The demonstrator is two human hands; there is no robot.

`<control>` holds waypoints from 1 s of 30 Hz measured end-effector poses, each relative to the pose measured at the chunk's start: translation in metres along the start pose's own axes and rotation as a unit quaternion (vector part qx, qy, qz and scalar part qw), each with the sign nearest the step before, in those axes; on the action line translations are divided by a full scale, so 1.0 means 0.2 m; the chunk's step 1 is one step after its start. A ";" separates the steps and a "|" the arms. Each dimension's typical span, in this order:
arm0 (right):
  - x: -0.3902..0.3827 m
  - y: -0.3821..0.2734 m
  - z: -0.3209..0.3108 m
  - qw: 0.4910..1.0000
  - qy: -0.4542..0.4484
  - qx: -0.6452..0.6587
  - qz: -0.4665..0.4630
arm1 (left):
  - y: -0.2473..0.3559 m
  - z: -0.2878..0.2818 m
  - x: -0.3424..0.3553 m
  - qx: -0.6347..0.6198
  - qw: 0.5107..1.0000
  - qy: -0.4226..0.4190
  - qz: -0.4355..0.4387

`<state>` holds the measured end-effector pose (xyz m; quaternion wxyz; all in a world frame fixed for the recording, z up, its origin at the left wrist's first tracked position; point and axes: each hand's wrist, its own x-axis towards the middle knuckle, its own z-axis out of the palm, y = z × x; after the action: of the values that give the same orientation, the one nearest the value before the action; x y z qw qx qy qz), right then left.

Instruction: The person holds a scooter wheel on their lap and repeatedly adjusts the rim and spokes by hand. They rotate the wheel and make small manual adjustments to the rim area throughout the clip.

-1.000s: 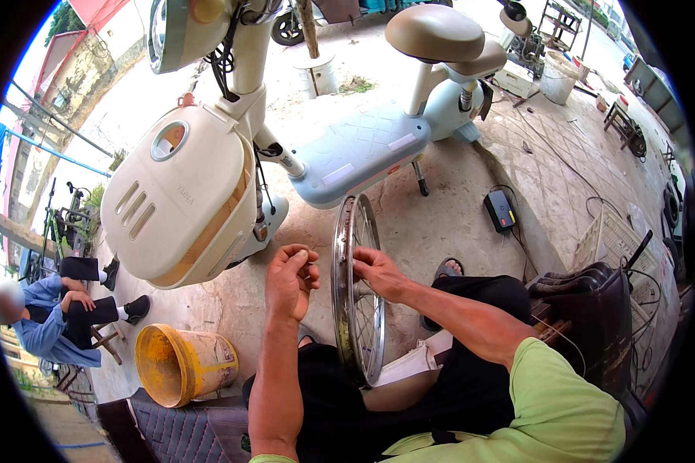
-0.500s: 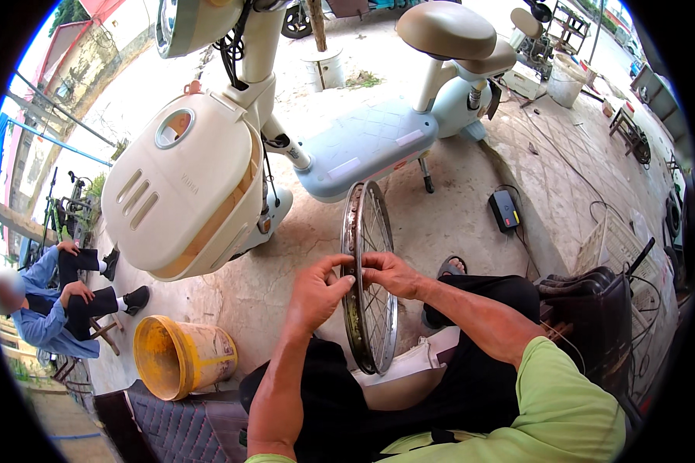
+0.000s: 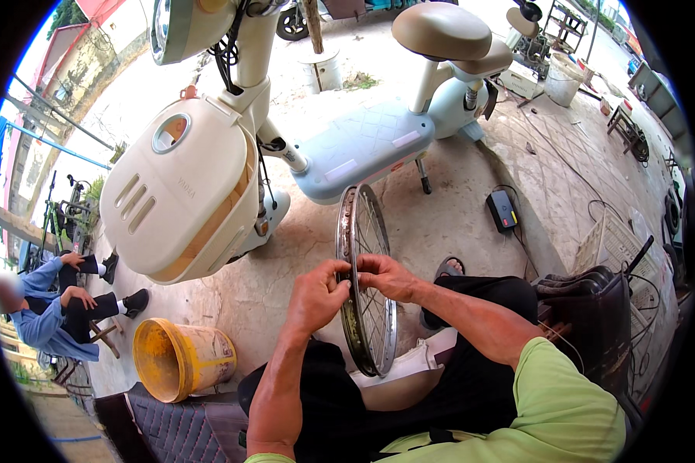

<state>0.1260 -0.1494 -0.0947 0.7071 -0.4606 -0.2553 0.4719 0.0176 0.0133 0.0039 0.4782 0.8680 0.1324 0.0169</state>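
wheel rim point(image 3: 365, 278) btwn hands, bucket point(image 3: 181, 359) left

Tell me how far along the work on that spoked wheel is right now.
Done: the bare wheel rim is off the scooter and stands upright between the person's knees, with no tyre on it. In hand: the left hand and right hand pinch the rim's edge, fingers at the spokes. Left: the rim is not back on the scooter; whether the spokes are finished cannot be told.
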 end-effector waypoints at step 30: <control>-0.05 0.01 -0.02 0.999 -0.018 -0.033 -0.026 | 0.03 0.02 0.01 0.026 1.000 -0.012 0.006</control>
<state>0.1246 -0.1595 -0.0967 0.6991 -0.4681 -0.2949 0.4529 0.0218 0.0067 0.0066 0.4565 0.8813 0.1217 0.0064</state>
